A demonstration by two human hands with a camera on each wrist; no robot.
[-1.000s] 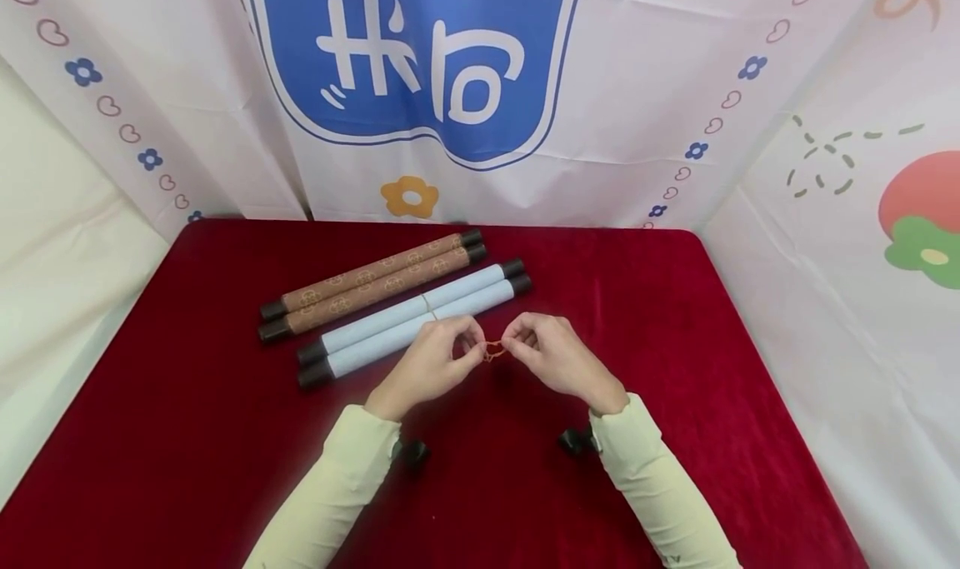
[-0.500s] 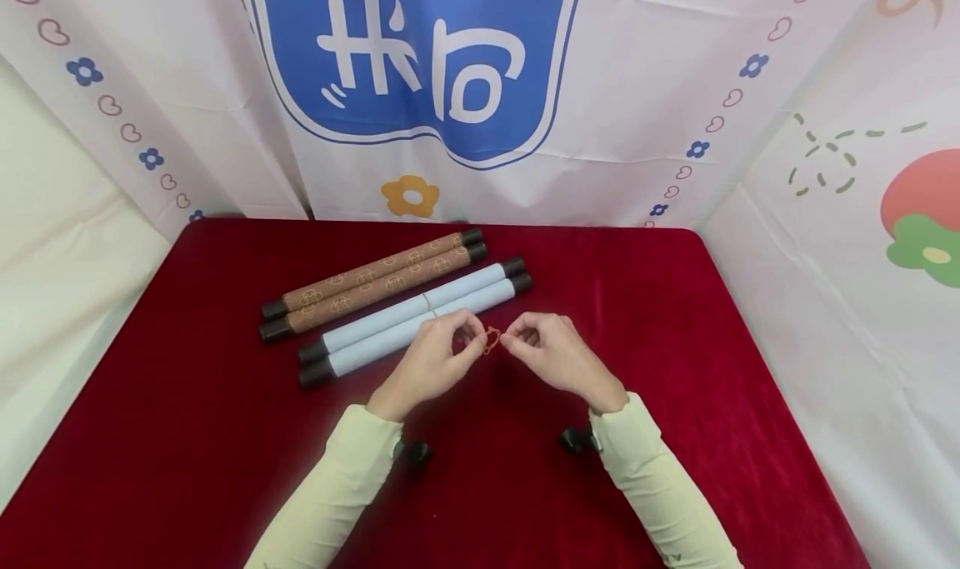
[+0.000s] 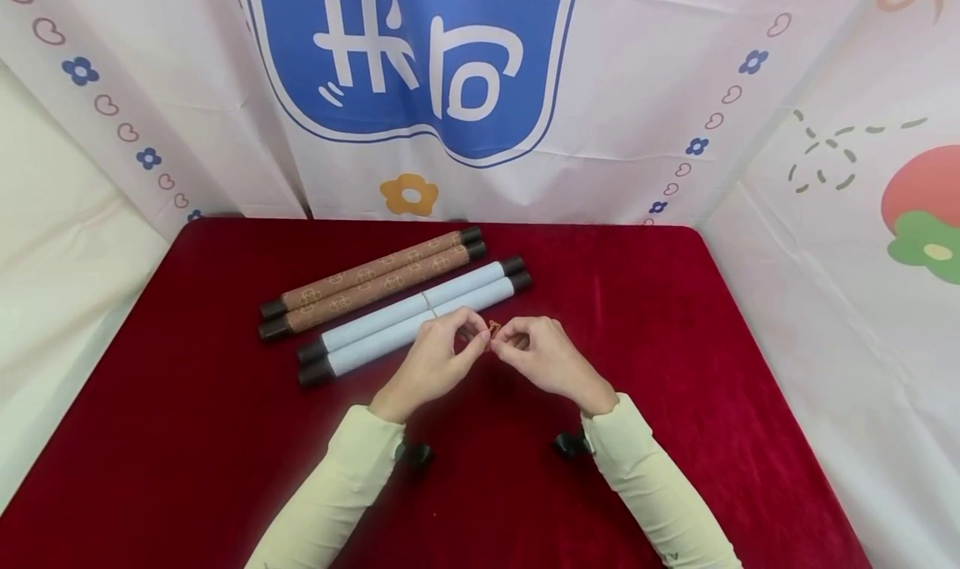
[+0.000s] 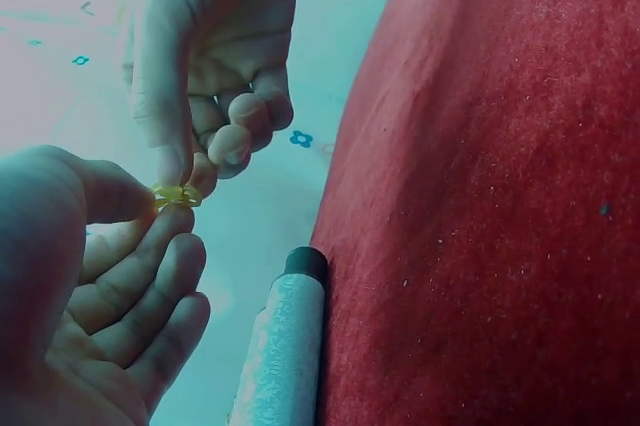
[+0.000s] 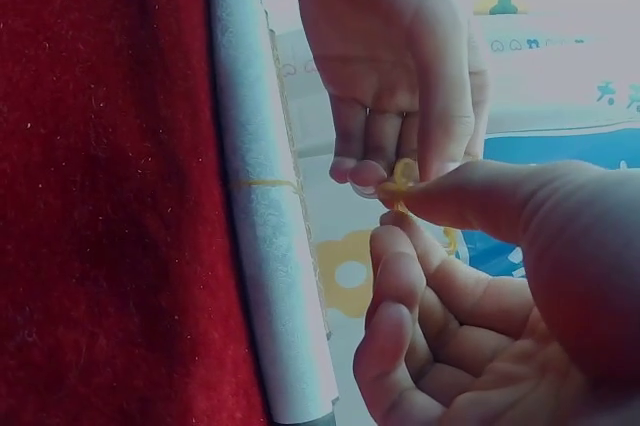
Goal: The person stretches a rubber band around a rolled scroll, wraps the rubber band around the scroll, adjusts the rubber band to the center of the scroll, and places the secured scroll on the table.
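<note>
Between the fingertips of both hands is a small, twisted orange-yellow rubber band (image 3: 493, 328) (image 4: 178, 196) (image 5: 403, 174). My left hand (image 3: 438, 361) pinches it from the left with thumb and index finger. From the right, my right hand (image 3: 555, 362) pinches it the same way, the two sets of fingertips almost meeting. Just behind the left hand lie two light blue scrolls (image 3: 390, 338) with black end knobs, side by side. A thin band (image 3: 428, 302) runs round their middle. In the right wrist view, that band (image 5: 265, 184) crosses the pale blue scroll (image 5: 270, 276).
Two brown patterned scrolls (image 3: 375, 282) with black ends lie parallel behind the blue pair. All rest on a red velvet tablecloth (image 3: 660, 344). White printed curtains (image 3: 615, 94) stand round the back and sides of the table. Dark devices (image 3: 572, 445) sit at both wrists.
The rubber band was stretched between the hands, then hung as a loop by the left fingers. The right hand has moved slightly left, and the band is now bunched between both hands' fingertips.
</note>
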